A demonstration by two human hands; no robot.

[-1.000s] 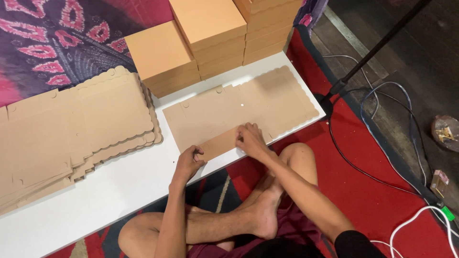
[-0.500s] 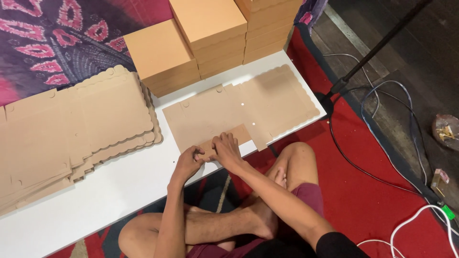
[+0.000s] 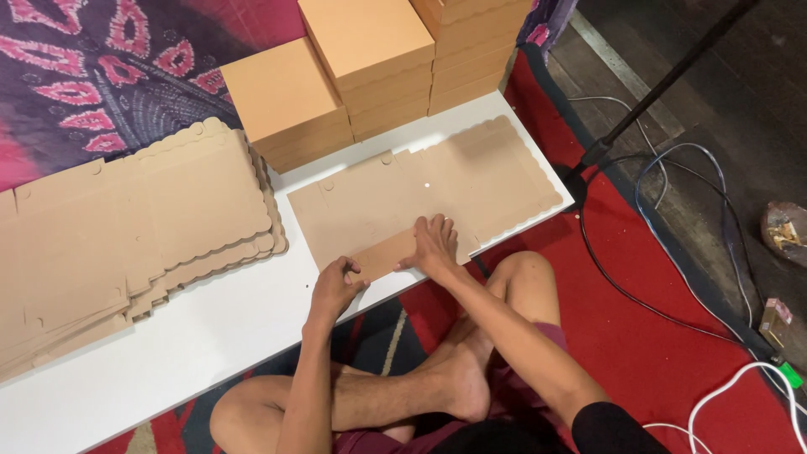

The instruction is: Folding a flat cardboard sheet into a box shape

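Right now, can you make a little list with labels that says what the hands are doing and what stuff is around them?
left hand: curled at the near left end of the folded flap
right hand: pressed flat on the flap
flat cardboard sheet: lying unfolded on the white table, near flap folded over
stack of flat sheets: left of the hands, scalloped edges
orange boxes: piled at the table's far side
cables: on the floor, right

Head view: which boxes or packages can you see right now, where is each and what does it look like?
Flat tan cardboard box blank: table's near edge, scalloped rim, both hands on its folded flap.
Stack of flat tan blanks: table's left.
Closed orange-tan cardboard boxes: stacked along the far edge.
Small packet: floor, far right, too small to describe.
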